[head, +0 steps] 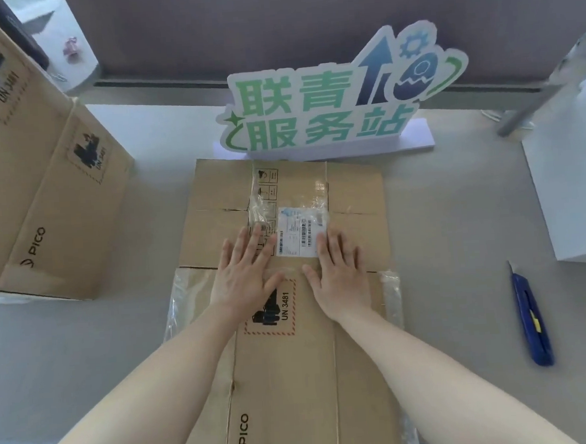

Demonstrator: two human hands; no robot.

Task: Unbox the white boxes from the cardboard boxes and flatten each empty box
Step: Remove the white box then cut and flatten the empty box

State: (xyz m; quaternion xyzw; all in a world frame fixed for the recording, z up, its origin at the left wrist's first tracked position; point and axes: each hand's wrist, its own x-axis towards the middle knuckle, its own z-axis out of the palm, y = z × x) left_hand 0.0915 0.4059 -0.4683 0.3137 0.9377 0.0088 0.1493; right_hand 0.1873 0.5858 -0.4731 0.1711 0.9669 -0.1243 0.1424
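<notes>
A flattened brown cardboard box [300, 358] lies on the grey table in front of me, with a white shipping label [300, 231] and a UN 3481 mark on it. My left hand [245, 272] presses flat on it with spread, straight fingers. My right hand [339, 277] presses flat beside it, just right of the label. Two upright brown PICO cardboard boxes [42, 189] stand at the left. A white box [570, 184] stands at the right edge.
A blue utility knife [530, 317] lies on the table to the right of the flattened box. A green and white standing sign [329, 106] is behind it. Clear plastic wrap [173, 308] sticks out under the flattened box.
</notes>
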